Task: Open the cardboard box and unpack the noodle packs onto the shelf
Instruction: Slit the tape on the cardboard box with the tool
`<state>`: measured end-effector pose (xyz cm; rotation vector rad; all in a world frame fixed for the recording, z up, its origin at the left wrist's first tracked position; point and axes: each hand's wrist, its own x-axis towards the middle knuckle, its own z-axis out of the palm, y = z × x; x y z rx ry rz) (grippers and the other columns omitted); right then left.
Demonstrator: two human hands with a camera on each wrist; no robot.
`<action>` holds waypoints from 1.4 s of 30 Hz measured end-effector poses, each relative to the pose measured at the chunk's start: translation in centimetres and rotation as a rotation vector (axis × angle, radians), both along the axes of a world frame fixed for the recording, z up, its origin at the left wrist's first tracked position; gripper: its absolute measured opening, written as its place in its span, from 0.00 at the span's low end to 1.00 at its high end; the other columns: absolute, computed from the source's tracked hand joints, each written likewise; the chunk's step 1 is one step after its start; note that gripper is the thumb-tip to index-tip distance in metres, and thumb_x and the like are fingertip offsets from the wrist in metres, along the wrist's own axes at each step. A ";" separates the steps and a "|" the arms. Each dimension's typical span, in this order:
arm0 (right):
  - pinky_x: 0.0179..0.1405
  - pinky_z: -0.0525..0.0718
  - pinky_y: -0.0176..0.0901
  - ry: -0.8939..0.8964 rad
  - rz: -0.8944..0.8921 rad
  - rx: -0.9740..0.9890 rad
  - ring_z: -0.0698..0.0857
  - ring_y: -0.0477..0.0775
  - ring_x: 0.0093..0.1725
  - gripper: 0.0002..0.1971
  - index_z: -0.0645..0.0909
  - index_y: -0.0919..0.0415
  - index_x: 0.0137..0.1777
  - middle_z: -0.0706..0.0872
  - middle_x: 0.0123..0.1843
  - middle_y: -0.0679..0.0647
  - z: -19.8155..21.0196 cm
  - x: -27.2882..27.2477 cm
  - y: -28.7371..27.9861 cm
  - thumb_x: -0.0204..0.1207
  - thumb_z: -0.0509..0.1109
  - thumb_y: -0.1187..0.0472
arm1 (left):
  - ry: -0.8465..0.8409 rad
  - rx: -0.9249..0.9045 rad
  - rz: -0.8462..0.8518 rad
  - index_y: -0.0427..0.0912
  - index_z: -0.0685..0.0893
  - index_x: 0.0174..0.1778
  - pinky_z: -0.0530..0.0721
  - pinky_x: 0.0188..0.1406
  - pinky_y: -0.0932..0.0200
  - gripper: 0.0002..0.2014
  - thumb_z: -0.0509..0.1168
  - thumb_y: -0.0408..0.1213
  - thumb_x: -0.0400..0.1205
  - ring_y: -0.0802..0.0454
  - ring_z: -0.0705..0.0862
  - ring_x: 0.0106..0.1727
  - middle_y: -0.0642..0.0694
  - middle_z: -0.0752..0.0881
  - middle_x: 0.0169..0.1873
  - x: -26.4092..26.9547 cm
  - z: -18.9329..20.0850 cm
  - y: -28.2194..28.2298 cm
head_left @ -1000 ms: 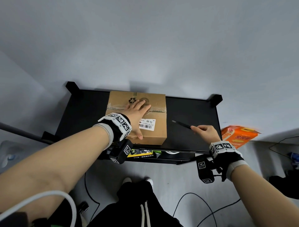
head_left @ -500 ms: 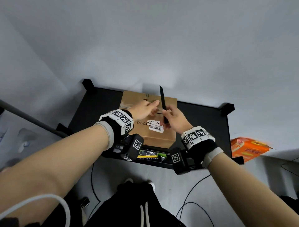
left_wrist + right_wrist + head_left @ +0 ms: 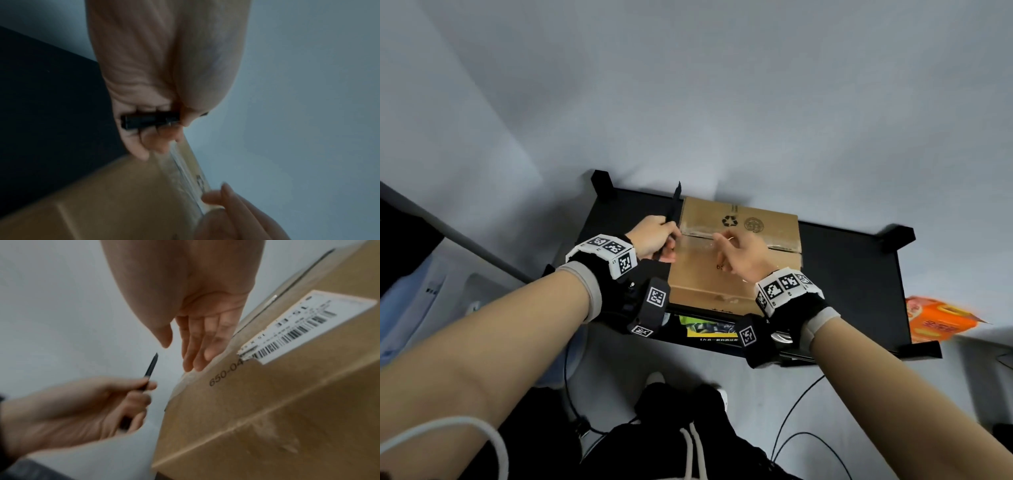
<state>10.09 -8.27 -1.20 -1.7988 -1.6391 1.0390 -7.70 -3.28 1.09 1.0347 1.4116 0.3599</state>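
Note:
A taped cardboard box [image 3: 774, 228] stands on the black shelf top [image 3: 852, 274]. My left hand [image 3: 655, 236] is at the box's left end and grips a thin black cutter [image 3: 675, 202], blade pointing up and away. The left wrist view shows its fingers curled round the black handle [image 3: 149, 121]. My right hand [image 3: 736, 250] hovers over the box top. Its fingers [image 3: 197, 345] are straight, with the tips touching the clear tape [image 3: 191, 378] along the seam. A white barcode label [image 3: 304, 327] is stuck on the box [image 3: 267, 402].
An orange noodle pack [image 3: 938, 323] lies on the floor right of the shelf. A green and yellow pack [image 3: 705, 329] sits on the lower shelf level. Black cables [image 3: 801, 404] trail on the floor near my feet. The wall is close behind the shelf.
The black cutter has passed from my right hand to my left, which moved to the box's left end. My right hand, now holding nothing, came to rest on the taped seam.

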 end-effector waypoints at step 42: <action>0.78 0.59 0.65 -0.497 -0.538 -0.116 0.54 0.62 0.82 0.36 0.64 0.56 0.77 0.57 0.83 0.57 -2.5 2.9 0.3 0.73 0.67 0.40 | 0.277 0.310 -0.510 0.37 0.85 0.63 0.72 0.35 0.71 0.14 0.59 0.31 0.84 0.59 0.74 0.30 0.53 0.78 0.26 -8.2 -3.4 3.5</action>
